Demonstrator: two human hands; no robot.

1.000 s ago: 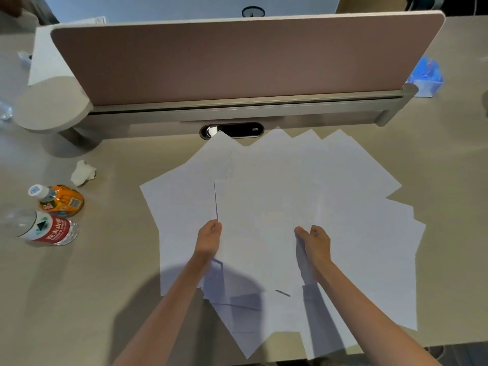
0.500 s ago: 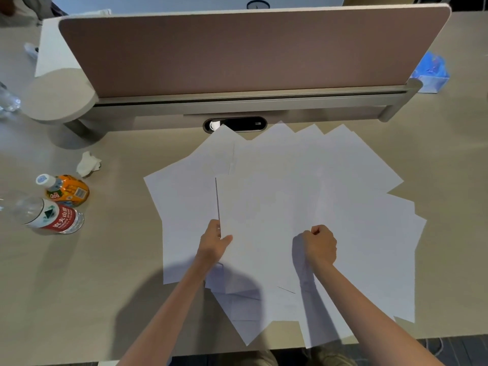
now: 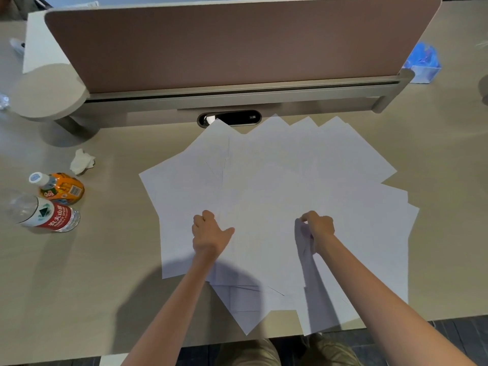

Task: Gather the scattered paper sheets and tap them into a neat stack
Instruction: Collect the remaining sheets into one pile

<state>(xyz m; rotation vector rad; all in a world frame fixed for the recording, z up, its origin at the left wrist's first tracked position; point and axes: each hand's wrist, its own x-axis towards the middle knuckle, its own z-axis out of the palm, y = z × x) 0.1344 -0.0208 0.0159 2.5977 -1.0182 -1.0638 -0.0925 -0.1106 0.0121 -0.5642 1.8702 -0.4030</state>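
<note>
On the white paper, close to the person, the left hand (image 3: 211, 235) has its fingers curled at the edge of a top sheet. Its thumb lies flat on the sheet, so it looks like it grips it. The right hand (image 3: 320, 228) pinches a bunched-up fold of paper. The two hands are apart, with a flat bit of sheet between them.

The paper sheets (image 3: 290, 175) lie all around the hands on the bench (image 3: 79, 286), spread like a big fan. Most of the fan lies away from the hands, toward the pink screen (image 3: 237, 46). It is wider from side to side than from near to far. It goes out farther on the right, so I think the right hand is nearer those far sheets. A few corners stick out over the near bench edge. A water bottle (image 3: 45, 215) lies well apart to the left.
</note>
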